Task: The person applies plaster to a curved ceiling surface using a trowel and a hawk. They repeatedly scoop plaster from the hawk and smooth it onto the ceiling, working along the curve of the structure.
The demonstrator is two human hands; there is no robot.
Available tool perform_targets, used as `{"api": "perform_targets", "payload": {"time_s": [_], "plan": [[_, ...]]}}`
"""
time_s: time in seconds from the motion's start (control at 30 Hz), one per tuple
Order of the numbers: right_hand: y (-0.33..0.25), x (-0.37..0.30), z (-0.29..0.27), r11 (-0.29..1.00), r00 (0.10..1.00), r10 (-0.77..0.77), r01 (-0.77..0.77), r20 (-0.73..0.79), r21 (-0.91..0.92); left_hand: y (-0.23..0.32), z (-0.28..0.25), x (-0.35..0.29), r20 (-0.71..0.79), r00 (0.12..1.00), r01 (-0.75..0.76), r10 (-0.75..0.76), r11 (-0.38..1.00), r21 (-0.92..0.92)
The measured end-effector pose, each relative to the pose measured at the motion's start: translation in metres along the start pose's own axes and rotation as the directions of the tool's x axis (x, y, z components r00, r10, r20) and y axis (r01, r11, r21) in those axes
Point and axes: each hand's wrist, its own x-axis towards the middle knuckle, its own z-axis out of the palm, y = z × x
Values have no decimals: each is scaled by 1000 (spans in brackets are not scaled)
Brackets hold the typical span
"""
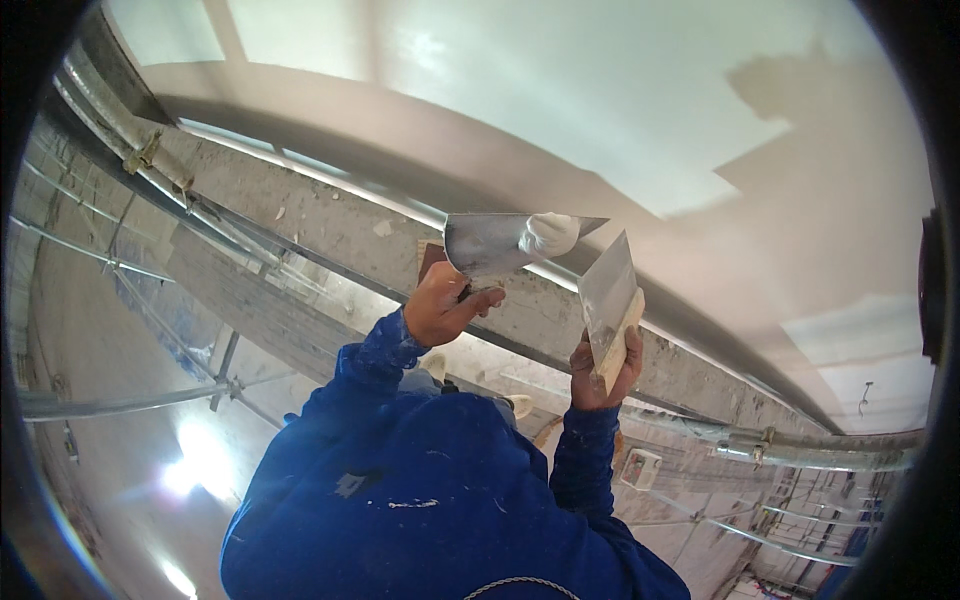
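Observation:
My left hand point(440, 306) is closed around the handle of a metal plastering trowel point(483, 242), whose brown end shows beside my fingers. A lump of white plaster point(549, 234) sits towards the right side of its blade. Just to the right, my right hand point(606, 368) grips a broad flat filling knife point(607, 290) by its pale, cream-coloured back, with the thin grey blade tilted upward. The two blades are close together, with a small gap between them. Both tools are held up over a dusty plank, near a pale smooth wall point(600, 120).
Below the tools runs the grey scaffold plank point(330, 225), dotted with bits of dried plaster. Metal scaffold tubes point(110, 405) cross at the left, with another tube point(810, 455) at the right. A floor point(120, 500) lies far below, with bright light spots on it.

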Motion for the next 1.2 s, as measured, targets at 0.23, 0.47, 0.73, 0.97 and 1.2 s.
{"api": "perform_targets", "payload": {"time_s": [0.23, 0.47, 0.73, 0.97, 1.2], "plan": [[-16, -11, 45, 858, 908, -417, 406, 35, -315, -17, 9, -3, 142, 988, 73, -61, 994, -83], [-26, -12, 45, 828, 899, -418, 437, 131, -352, -1, 21, -7, 224, 974, 72, -31, 982, -174], [-39, 2, 41, 721, 824, -567, 507, 19, -472, -7, 11, -20, 354, 931, 112, -82, 992, -64], [-21, -31, 24, 863, 935, -330, 246, -126, -441, -1, 9, -12, 111, 993, -45, 36, 996, 75], [17, -47, 24, 907, 977, -1, -90, -215, -412, -3, 33, 17, 107, 908, -410, 405, 809, 421]]}}
